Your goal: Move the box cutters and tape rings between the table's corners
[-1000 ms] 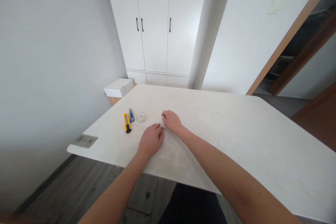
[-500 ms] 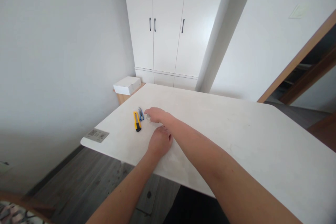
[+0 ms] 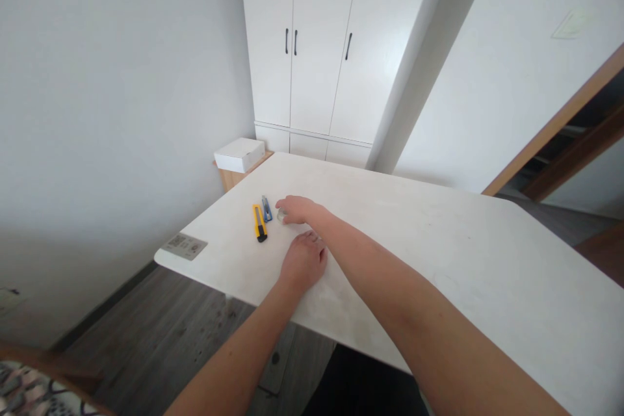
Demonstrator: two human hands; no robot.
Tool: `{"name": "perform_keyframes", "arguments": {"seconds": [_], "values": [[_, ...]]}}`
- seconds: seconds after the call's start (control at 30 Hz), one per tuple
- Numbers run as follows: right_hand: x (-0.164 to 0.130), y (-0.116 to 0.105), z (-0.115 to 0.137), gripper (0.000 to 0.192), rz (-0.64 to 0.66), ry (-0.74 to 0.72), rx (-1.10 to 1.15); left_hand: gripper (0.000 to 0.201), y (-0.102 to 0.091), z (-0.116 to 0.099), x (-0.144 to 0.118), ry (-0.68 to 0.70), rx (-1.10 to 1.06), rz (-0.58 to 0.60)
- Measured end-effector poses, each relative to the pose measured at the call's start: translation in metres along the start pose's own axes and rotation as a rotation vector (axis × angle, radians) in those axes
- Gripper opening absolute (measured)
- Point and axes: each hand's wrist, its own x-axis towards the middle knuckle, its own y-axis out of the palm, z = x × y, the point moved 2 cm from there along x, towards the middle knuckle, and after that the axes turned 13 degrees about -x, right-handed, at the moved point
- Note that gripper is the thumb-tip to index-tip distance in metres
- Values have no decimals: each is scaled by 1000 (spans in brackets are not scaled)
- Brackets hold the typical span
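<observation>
My right hand (image 3: 296, 209) reaches across over my left forearm's line and has its fingers around a small clear, roundish thing (image 3: 281, 214) on the white table (image 3: 370, 188). That thing is mostly covered by the fingers, and its kind does not show. Nearer to me, my left hand (image 3: 305, 261) rests on the tabletop with its fingers curled in; nothing shows in it. A blue utility knife (image 3: 267, 209) lies just left of the right fingertips. Beside it is a yellow utility knife (image 3: 260, 223) with a black end.
A grey printed label (image 3: 184, 246) is stuck near the table's left corner. Beyond the far left edge, a white box (image 3: 238, 155) sits on a wooden stand. White cupboards (image 3: 312, 45) stand behind the table, and a wall (image 3: 121, 91) is on the left.
The whole view has shifted slightly. The right hand's extended forefinger has drawn in a little toward the small clear thing. The left hand and both knives stay in place on the table.
</observation>
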Motion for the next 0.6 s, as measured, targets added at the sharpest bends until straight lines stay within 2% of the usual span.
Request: {"name": "perform_keyframes", "arguments": {"seconds": [0.1, 0.3, 0.43, 0.6], "values": [[1, 0, 3, 54, 31, -17, -50, 22, 0, 0, 0, -4, 12, -12], [3, -7, 4, 48, -34, 23, -86, 23, 2, 2, 0, 5, 4, -20], [2, -11, 10, 48, 47, -19, -107, 22, 2, 1, 0, 11, -4, -42], [1, -14, 16, 63, 126, -34, -119, 21, 4, 4, 0, 11, 2, -30]]}}
